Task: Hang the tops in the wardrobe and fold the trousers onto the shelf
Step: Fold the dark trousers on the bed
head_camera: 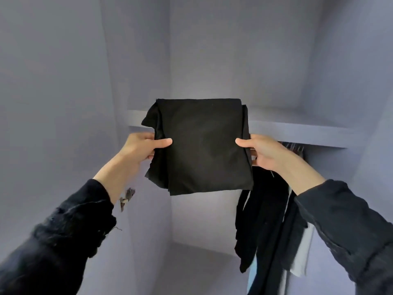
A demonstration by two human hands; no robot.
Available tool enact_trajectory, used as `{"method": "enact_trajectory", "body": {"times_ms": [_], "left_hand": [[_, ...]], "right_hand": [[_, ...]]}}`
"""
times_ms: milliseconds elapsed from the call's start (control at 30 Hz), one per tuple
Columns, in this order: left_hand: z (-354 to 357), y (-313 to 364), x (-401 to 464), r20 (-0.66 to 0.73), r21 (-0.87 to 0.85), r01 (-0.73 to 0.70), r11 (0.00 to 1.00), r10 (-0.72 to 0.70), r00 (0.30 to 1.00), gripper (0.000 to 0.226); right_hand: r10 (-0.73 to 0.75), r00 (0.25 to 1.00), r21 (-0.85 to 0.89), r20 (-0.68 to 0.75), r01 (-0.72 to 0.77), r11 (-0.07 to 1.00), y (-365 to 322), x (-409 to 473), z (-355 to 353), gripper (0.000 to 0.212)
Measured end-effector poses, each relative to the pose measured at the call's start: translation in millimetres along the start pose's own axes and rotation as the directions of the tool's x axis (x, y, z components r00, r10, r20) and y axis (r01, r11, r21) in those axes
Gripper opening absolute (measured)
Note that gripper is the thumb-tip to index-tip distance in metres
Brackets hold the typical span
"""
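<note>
Folded black trousers (203, 145) held up in front of wardrobe shelf (297, 133); shelf's middle front edge hidden behind them. Contact between trousers and shelf not determinable. Left hand (138, 149) clamped on left edge, thumb laid over front face, remaining fingers hidden behind cloth. Right hand (262, 151) clamped on right edge likewise, thumb in front, other fingers mostly concealed. Dark tops (270, 220) hung below shelf's right end, hangers blurred, lower parts cut off at frame bottom. Metal hinge (127, 199) partly covered by left wrist.

Folded trousers (204, 145): matt black cloth; shelf (297, 130): smooth matt.
</note>
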State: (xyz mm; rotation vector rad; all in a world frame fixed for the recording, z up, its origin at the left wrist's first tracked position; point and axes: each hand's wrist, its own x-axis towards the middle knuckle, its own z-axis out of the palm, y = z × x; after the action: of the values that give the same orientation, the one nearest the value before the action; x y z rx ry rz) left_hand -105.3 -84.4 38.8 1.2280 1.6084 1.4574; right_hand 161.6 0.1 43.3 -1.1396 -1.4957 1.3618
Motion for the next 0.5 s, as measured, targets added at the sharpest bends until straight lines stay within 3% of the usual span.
{"method": "enact_trajectory", "body": {"times_ms": [67,233,500], "left_hand": [[14.0,30.0,22.6,0.012,0.003,-0.071,0.997,0.071,0.997,0.039],[57.3,95.4,84.5,0.027,-0.022,-0.185,0.982,0.186,0.982,0.016],[154.1,161.5,176.8,0.104,-0.078,-0.229,0.970,0.237,0.966,0.024]], "right_hand": [[-0.071,0.996,0.002,-0.048,0.071,0.997,-25.0,16.8,-18.5,0.028],[-0.185,0.976,-0.021,-0.119,0.184,0.983,-82.4,63.5,-73.4,0.016],[-0.195,0.947,-0.074,-0.254,0.182,0.981,-131.8,123.9,-164.4,0.011]]}}
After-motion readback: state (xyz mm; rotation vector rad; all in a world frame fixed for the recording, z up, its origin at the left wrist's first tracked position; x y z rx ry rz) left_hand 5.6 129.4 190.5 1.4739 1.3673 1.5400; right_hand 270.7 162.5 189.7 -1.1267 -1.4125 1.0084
